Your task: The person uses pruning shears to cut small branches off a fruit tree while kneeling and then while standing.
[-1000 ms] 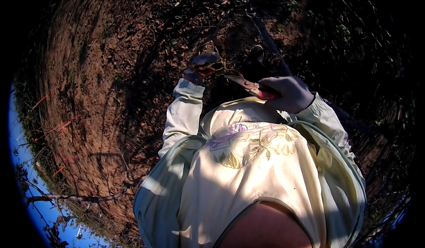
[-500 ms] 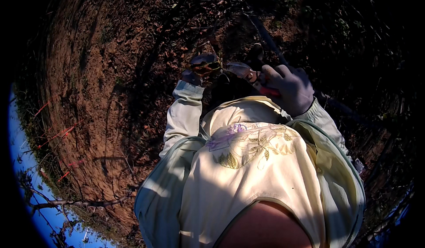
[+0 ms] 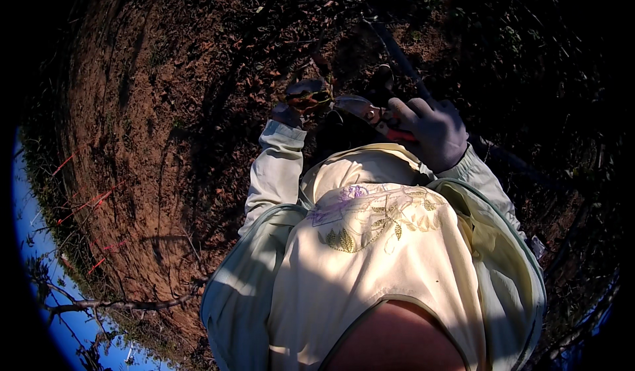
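In shade ahead of my body, my left hand (image 3: 286, 113), in a dark glove, is closed around a leafy twig (image 3: 316, 101) with brownish and yellow-green leaves. Some of its fingers are lost in shadow and behind the leaves. My right hand (image 3: 440, 133), wearing a grey glove, grips a pair of pruning shears (image 3: 360, 107) with red handles. The blades point left, their tips close beside the twig's stem; whether they touch it I cannot tell.
A thin trunk or branch (image 3: 400, 56) slants down from the top toward my right hand. Dry leaves (image 3: 218, 46) litter the brown soil (image 3: 145, 139). A bare branch (image 3: 132, 303) reaches in at the lower left, below several red strips (image 3: 99, 199).
The shears have moved slightly left, toward the twig, and more of the red handle shows. My left hand with the twig has barely moved.
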Action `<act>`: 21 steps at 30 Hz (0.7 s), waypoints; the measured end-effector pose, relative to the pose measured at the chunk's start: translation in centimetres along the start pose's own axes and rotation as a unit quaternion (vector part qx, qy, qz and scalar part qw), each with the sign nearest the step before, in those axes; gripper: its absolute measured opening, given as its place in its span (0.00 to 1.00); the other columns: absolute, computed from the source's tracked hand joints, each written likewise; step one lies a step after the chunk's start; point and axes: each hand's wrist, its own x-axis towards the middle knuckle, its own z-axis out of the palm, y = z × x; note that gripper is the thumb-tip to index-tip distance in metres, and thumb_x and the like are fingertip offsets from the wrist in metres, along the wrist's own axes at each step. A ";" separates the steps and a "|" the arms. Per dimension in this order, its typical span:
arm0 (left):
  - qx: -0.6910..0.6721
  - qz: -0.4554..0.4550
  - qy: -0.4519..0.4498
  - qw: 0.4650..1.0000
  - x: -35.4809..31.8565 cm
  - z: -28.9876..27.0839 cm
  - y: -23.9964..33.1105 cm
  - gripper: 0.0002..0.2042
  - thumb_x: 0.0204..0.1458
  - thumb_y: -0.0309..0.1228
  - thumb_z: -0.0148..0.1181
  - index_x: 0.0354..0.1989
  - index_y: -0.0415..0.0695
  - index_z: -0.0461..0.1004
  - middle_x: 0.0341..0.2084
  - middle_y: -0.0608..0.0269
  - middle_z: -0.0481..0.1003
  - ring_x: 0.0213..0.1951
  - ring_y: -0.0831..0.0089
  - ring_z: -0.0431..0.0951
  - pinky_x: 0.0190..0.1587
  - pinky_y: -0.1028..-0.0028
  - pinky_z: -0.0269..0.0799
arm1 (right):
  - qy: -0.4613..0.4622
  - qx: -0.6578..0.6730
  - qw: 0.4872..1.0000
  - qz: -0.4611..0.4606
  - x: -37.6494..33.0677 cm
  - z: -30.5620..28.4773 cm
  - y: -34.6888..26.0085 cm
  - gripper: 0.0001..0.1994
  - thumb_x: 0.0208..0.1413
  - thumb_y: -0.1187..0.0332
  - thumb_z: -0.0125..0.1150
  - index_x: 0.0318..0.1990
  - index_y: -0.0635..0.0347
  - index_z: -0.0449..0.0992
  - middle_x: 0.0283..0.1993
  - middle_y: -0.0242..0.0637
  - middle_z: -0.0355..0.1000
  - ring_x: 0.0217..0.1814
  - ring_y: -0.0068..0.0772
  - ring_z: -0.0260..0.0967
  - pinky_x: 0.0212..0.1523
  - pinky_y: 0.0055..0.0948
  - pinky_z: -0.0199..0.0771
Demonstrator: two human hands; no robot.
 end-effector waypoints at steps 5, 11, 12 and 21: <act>-0.004 0.002 0.000 1.000 -0.3 0.2 0.0 0.13 0.57 0.33 0.53 0.46 0.38 0.75 0.41 0.58 0.76 0.44 0.68 0.77 0.46 0.70 0.75 | -0.013 0.015 1.000 0.009 -0.2 -0.2 -0.3 0.27 0.42 0.58 0.71 0.51 0.54 0.74 0.34 0.36 0.71 0.30 0.40 0.73 0.29 0.33 0.74; -0.008 0.005 -0.001 1.000 -0.6 0.3 0.0 0.13 0.58 0.33 0.52 0.46 0.38 0.74 0.41 0.58 0.76 0.44 0.68 0.77 0.46 0.70 0.75 | -0.046 0.102 0.994 0.018 -1.5 0.1 0.2 0.28 0.36 0.64 0.73 0.50 0.55 0.74 0.35 0.38 0.73 0.34 0.43 0.75 0.33 0.35 0.76; -0.011 0.006 -0.002 1.000 -0.7 0.4 -0.1 0.13 0.58 0.33 0.52 0.46 0.38 0.74 0.41 0.58 0.76 0.44 0.68 0.77 0.46 0.69 0.75 | -0.060 0.102 0.993 0.026 -1.6 -0.4 0.0 0.28 0.35 0.65 0.74 0.50 0.55 0.74 0.36 0.39 0.74 0.34 0.43 0.75 0.33 0.35 0.76; -0.016 0.011 -0.011 1.000 -1.1 0.7 -0.3 0.14 0.58 0.33 0.52 0.46 0.38 0.74 0.41 0.57 0.76 0.45 0.68 0.76 0.46 0.69 0.75 | -0.024 0.187 0.969 0.159 -5.1 -2.0 0.4 0.29 0.31 0.64 0.72 0.49 0.54 0.76 0.36 0.39 0.74 0.36 0.42 0.76 0.38 0.36 0.76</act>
